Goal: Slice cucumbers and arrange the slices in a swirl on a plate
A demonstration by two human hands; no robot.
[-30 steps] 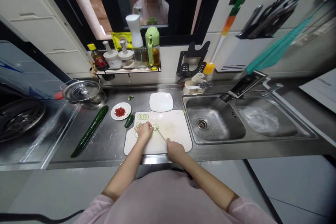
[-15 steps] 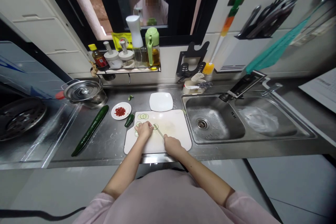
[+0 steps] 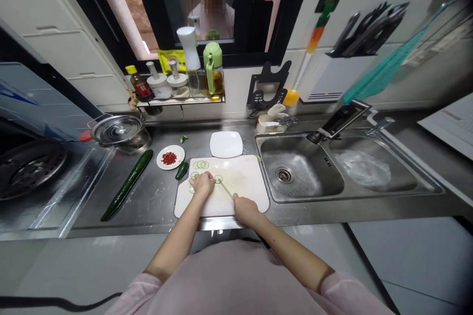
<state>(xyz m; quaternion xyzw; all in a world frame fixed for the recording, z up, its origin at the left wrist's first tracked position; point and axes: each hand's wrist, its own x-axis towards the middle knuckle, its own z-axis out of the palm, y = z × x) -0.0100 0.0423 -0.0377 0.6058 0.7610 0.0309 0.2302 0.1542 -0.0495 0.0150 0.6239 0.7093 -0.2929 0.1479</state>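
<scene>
On the white cutting board [image 3: 240,202], my left hand [image 3: 203,184] is bent low, its fingertips pinched together at the near edge of a thin cucumber slice [image 3: 219,178]. My right hand [image 3: 246,210] is wrapped around the handle of a small knife [image 3: 226,190], whose narrow blade points up and left with its tip at that slice. Several more cucumber slices [image 3: 200,164] lie in an overlapping row at the board's upper left. Others are partly covered by my left hand. A short dark green cucumber piece [image 3: 182,171] rests just off the board's left edge.
Left of the board are a plate of chopped red pieces [image 3: 162,161], a whole cucumber [image 3: 127,184] and a lidded steel pot [image 3: 136,140]. A white square plate [image 3: 226,144] sits behind the board. To the right is the double sink [image 3: 303,167] with its black faucet [image 3: 328,125].
My right hand and the knife have shifted slightly right and toward me, the tip still at the slice. My left hand stays in nearly the same place.
</scene>
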